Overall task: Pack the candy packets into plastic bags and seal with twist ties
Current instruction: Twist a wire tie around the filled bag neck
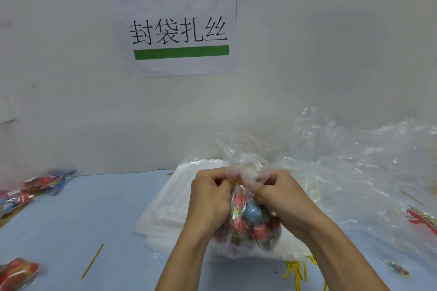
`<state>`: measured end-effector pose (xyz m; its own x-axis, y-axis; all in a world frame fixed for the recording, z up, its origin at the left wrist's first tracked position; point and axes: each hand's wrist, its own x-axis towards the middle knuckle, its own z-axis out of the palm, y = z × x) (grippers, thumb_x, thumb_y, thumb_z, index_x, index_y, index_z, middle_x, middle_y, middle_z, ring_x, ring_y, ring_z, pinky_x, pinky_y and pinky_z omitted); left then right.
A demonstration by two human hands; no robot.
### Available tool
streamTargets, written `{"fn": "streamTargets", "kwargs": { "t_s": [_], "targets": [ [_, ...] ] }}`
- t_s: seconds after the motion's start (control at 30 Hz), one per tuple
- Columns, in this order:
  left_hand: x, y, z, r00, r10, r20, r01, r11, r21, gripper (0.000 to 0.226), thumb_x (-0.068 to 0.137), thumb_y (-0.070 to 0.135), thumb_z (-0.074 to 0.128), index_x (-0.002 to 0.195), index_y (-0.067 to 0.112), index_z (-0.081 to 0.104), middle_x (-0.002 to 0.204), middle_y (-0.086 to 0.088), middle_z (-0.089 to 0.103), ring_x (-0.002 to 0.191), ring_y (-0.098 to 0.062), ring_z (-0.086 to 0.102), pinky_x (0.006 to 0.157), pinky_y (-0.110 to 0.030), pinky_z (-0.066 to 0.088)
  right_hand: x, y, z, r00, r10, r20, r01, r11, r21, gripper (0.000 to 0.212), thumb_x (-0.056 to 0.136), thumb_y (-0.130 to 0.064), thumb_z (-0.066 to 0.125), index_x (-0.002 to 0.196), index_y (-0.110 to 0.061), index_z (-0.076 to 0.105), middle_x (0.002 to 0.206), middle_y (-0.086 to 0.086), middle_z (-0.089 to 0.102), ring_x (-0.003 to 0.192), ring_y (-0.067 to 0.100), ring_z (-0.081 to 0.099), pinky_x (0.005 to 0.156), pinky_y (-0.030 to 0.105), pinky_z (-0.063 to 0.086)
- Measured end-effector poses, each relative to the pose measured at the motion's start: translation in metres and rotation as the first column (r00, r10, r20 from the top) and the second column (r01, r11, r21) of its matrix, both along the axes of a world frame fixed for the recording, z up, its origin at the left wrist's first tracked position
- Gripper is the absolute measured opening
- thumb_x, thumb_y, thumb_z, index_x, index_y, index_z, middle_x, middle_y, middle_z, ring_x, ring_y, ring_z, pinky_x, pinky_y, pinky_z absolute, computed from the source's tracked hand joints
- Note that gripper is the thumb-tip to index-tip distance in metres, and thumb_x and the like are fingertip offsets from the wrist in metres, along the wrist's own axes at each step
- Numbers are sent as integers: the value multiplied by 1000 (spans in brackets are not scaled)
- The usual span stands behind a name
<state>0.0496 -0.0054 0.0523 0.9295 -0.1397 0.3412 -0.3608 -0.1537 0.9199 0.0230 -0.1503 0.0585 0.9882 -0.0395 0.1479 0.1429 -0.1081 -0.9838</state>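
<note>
Left hand (208, 198), right hand (281, 196) both pinch candy bag (246, 222) neck; wall sign (175, 28) reads "封袋扎丝".

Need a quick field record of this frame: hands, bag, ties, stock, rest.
left hand: grips the gathered neck of the bag
right hand: pinches the same neck from the other side
candy bag: filled with red and blue packets, held above the flat bags
twist tie at neck: a gold glint between the hands, wrap state unclear
loose twist tie: gold, alone on the blue table
tie bundle: gold, near edge
flat bag stack: under the hands
finished bags: far left
wall sign: printed characters, green bars
</note>
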Motion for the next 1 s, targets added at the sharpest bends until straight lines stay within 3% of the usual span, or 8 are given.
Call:
{"fn": "streamTargets", "kwargs": {
  "t_s": [0.13, 0.3, 0.47, 0.63, 0.77, 0.9, 1.0],
  "targets": [
    [0, 2, 1, 1000, -6, -20, 5, 999, -50, 26, 100, 16, 59, 88, 21, 82, 81, 7, 77, 77, -10, 74, 68, -25, 59, 0, -9, 2, 999, 51, -13, -50, 997, 50, 30, 91, -3, 65, 66, -11, 79, 74, 7, 74, 77, 22, 68, 77, 38, 51],
    [-1, 0, 2, 998, -23, -65, 17, 995, -95, 25, 100, 21, 59, 87, 19, 81, 80, 4, 77, 75, -12, 74, 67, -26, 59, -3, -21, 3, 984, 176, -39, -171, 978, 123, 34, 94, 1, 56, 73, -10, 81, 93, 5, 77, 90, 13, 70, 87, 28, 51],
    [-4, -2, 4, 997, -46, -66, 39, 993, -111, 22, 98, 23, 62, 88, 19, 81, 82, 6, 78, 79, -9, 74, 66, -18, 56, -1, -21, 1, 984, 171, -56, -163, 979, 118, 17, 92, -2, 63, 90, -1, 80, 102, 15, 76, 102, 26, 71, 92, 33, 56],
    [-6, -1, 6, 997, -74, -34, 70, 992, -102, 23, 98, 24, 62, 85, 26, 81, 85, 8, 78, 82, -8, 74, 71, -22, 59, 1, -17, -3, 995, 96, -18, -95, 993, 75, 13, 90, -8, 68, 85, -4, 80, 91, 20, 75, 88, 27, 73, 84, 39, 58],
    [-7, -2, 8, 996, -89, -12, 88, 993, -75, 21, 98, 26, 62, 91, 24, 82, 87, 8, 78, 85, -11, 74, 77, -27, 60, 0, -15, -3, 998, 58, -5, -58, 995, 76, 22, 87, 1, 67, 77, -13, 81, 83, 13, 77, 77, 25, 75, 69, 33, 60],
    [-9, -4, 9, 996, -92, -11, 92, 993, -69, 22, 97, 26, 62, 87, 26, 82, 85, 8, 78, 83, -9, 74, 72, -23, 59, -2, -15, -1, 997, 80, 6, -81, 993, 83, 20, 82, 2, 70, 91, -12, 81, 94, 14, 77, 88, 28, 75, 74, 33, 60],
    [-10, -5, 9, 994, -105, -17, 104, 992, -68, 24, 98, 23, 63, 82, 24, 82, 85, 5, 78, 84, -13, 75, 73, -26, 60, -3, -15, -1, 996, 91, -16, -89, 993, 83, 13, 85, -5, 74, 95, -11, 80, 96, 14, 77, 92, 31, 75, 81, 42, 60]
  ]
}}
